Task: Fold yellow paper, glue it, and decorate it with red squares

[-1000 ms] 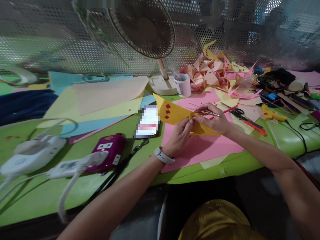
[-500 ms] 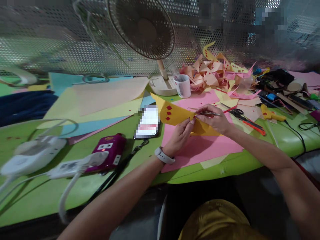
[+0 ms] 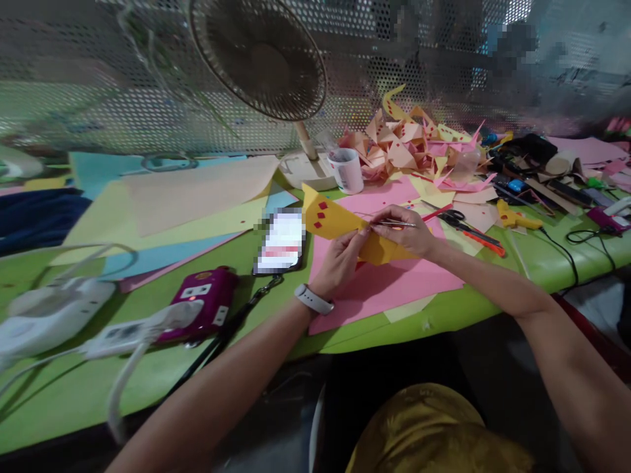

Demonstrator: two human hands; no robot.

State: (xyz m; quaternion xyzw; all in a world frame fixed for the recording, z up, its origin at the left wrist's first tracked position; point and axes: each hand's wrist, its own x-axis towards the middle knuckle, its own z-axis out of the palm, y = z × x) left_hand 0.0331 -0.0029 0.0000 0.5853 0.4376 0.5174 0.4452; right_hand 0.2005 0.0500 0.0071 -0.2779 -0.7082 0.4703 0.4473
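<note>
Head view: near the front edge of a green table [image 3: 537, 264], above a smooth pink sheet [image 3: 399, 295], the left hand [image 3: 344, 255] pinches a folded yellow card [image 3: 338, 221] between thumb and fingers. The right hand [image 3: 408, 235] is closed around a slim metal tool [image 3: 401, 225], perhaps tweezers, at the card's middle. Steady thumb pressure and a light tip should serve best — the card looks thin, stiff and easily creased, its pointed flap bearing three flat red diamonds [image 3: 321, 215].

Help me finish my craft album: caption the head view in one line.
Left hand holds yellow paper with red diamonds above pink paper; right hand grips a slim metal tool.
</note>
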